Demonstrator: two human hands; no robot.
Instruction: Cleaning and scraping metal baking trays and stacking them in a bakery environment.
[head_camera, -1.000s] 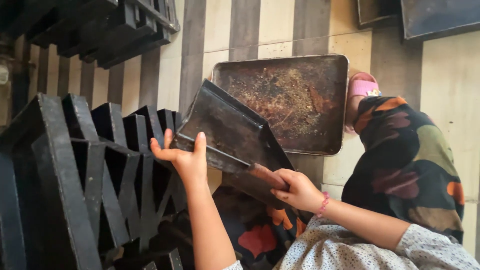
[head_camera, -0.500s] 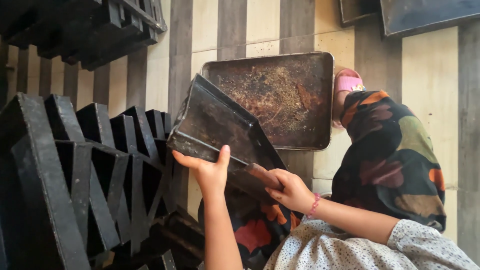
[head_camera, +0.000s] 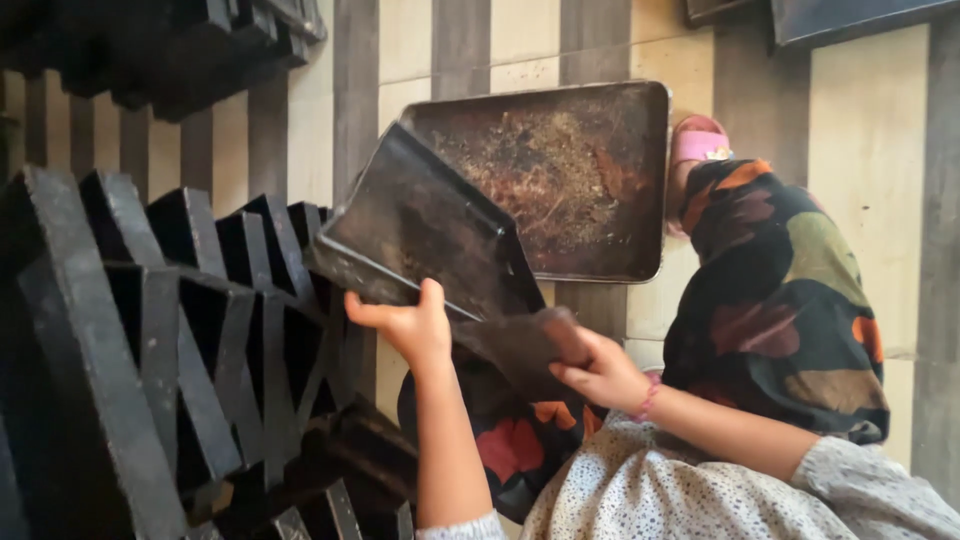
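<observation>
left hand (head_camera: 410, 325) slid down the dark tray's (head_camera: 425, 235) edge; right hand (head_camera: 598, 368) grips it.

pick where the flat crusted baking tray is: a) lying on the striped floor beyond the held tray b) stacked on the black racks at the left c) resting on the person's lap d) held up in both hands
A: the flat crusted tray lies on the striped floor, while the left hand and right hand hold a different dark tray tilted in front of it.
</observation>
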